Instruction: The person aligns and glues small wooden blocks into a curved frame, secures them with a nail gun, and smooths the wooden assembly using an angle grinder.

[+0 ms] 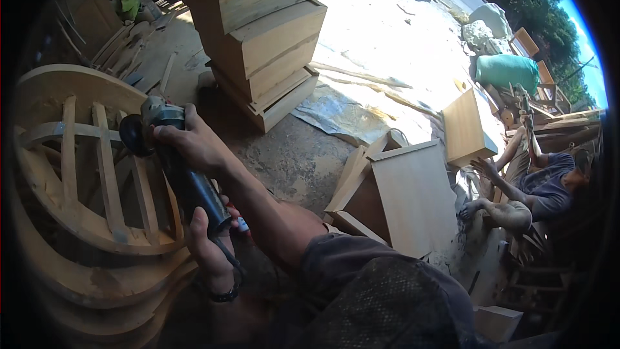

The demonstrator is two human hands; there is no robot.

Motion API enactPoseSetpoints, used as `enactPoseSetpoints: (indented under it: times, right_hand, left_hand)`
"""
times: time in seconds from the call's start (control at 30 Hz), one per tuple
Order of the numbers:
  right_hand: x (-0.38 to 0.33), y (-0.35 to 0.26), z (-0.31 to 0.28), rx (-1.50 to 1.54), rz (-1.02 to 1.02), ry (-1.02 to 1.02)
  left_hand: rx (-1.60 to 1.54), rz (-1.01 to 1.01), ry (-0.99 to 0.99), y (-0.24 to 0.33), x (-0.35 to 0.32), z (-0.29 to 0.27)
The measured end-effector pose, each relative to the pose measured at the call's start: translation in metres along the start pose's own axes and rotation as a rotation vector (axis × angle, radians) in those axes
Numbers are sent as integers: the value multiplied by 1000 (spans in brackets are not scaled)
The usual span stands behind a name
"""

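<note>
Your right hand (194,145) clamps the angle grinder (171,168) near its head, left hand (210,245) wrapped around its tail; keep the disc, probably flat, on the curved wooden frame (77,174) beneath them.

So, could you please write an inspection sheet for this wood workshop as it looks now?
Surface: bare concrete floor, dusty, half in sun.
Job's things: angle grinder held over a curved slatted wooden frame.
Clutter: stacked wooden boxes, loose panels, grey sheet, green sack.
Grippers: right hand grips the grinder's head; left hand grips its rear, a dark band on the wrist.
Cables: black cord leaves the grinder's rear; its run is hidden.
Surroundings: a seated person handles a wooden box; another stands far off; trees beyond.
</note>
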State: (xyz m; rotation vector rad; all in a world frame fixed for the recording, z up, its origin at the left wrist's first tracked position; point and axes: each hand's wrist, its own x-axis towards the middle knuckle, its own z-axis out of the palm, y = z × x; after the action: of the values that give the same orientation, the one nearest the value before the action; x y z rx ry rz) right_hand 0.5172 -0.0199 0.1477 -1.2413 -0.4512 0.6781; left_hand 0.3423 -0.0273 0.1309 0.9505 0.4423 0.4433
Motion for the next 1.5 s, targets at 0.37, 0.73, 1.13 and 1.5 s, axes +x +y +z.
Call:
enactPoseSetpoints:
  times: [0.37, 0.73, 1.13, 1.5]
  right_hand:
    - [-10, -15, -8, 171, -129, -17]
    - [-9, -14, -16, 244, -167, -25]
    - [-15, -23, -37, 164, -108, -42]
    - [-18, -24, -32, 207, -79, -69]
  left_hand:
    - [35, -20, 15, -1, -1, 4]
    - [136, 84, -56, -15, 7, -2]
    - [277, 162, -137, -12, 7, 16]
    - [357, 184, -168, -6, 5, 17]
